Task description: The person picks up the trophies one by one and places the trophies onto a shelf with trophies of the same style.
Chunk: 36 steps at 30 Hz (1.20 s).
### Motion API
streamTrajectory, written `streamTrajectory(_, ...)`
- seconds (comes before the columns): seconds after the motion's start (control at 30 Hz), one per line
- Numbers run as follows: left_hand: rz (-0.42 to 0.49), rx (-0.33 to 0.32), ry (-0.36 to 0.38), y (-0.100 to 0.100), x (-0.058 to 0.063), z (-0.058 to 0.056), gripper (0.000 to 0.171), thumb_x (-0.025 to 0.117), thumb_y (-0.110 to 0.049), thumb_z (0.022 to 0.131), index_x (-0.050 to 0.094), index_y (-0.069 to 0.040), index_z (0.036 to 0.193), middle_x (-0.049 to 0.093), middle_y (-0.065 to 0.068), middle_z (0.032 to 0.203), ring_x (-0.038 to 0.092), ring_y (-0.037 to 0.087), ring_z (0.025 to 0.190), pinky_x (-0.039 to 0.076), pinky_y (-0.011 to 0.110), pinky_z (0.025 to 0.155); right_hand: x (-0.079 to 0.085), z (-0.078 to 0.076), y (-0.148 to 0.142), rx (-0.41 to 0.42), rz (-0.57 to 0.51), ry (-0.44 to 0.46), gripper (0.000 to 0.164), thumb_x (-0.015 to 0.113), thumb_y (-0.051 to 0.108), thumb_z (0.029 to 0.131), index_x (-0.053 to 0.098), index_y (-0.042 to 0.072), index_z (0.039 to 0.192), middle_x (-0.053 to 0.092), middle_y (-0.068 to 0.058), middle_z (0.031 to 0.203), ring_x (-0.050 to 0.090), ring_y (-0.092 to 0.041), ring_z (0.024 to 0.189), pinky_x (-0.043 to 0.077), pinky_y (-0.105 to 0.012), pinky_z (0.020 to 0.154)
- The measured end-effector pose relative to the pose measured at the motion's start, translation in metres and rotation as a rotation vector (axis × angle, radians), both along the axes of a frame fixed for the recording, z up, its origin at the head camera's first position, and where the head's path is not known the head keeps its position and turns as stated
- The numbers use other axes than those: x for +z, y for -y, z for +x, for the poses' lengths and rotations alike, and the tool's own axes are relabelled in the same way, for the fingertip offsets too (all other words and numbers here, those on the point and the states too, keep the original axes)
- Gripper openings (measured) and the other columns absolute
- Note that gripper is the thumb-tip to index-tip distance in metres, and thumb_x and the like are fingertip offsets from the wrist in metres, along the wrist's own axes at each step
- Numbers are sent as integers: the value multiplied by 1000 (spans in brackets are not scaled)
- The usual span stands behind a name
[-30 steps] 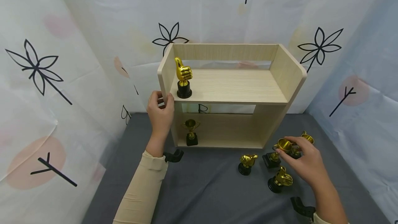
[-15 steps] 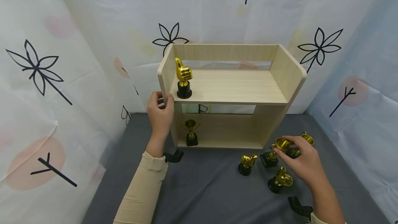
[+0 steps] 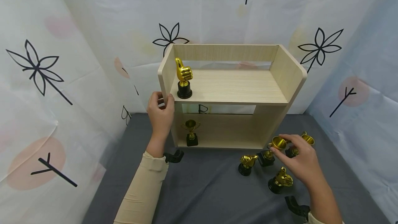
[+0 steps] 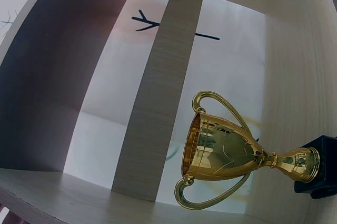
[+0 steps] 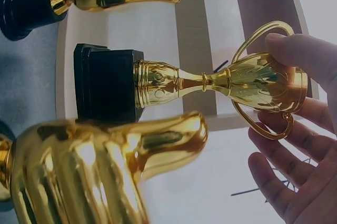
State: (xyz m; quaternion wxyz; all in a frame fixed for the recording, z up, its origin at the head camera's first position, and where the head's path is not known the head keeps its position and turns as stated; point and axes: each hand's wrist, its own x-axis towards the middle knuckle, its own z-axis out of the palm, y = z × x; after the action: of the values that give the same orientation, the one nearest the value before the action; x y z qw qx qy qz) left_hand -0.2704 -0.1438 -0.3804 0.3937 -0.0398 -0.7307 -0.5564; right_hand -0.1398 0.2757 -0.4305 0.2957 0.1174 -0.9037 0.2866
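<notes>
My right hand pinches a gold trophy cup near its rim, thumb on one side and fingers on the other. Upright on its black base, the cup is in front of the shelf's right end; the right wrist view shows the thumb on its bowl. With thumb and fingers, my left hand grips the left side panel of a pale two-tier wooden shelf. A gold thumbs-up trophy stands on the upper tier at the left. Below it, on the lower tier, stands another trophy cup.
Two thumbs-up trophies, a nearer one and one farther left, stand on the grey cloth. Another trophy cup stands beyond my right hand, partly hidden. Patterned white fabric hangs behind and at both sides.
My right hand has moved a little left with the trophy cup, bringing it closer to the left thumbs-up trophy on the cloth. My left hand keeps its grip on the shelf.
</notes>
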Motion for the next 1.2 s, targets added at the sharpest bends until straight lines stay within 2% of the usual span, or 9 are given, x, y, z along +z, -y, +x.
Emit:
streamTrajectory(0.27,-3,8,-3,0,-1,-1,21,66,-22,102,68,-2,107,67,16,108,71,28,94,61,46,80,4,-1,7,40,-20,-30,51,95,4,72,76,5,119,74,-10,111,52,12,101,42,-8,80)
streamTrajectory(0.73,0,10,-3,1,-2,-1,22,66,-23,102,69,-2,107,67,16,108,71,28,94,62,47,80,10,-3,19,67,-36,-48,52,95,3,72,76,5,121,73,-9,111,56,7,103,42,-6,85)
streamTrajectory(0.93,-2,-1,-9,1,-3,-1,23,65,-24,103,68,-2,107,66,16,108,70,28,94,61,47,80,10,-6,20,55,-38,-32,51,94,5,74,75,6,121,73,-8,112,54,7,102,44,-11,84)
streamTrajectory(1.2,-5,-1,-6,1,-3,-2,22,66,-25,103,68,-3,106,66,15,108,71,28,94,62,48,79,12,-9,24,79,-40,-56,51,94,3,73,76,7,120,74,-9,111,55,3,97,45,-13,84)
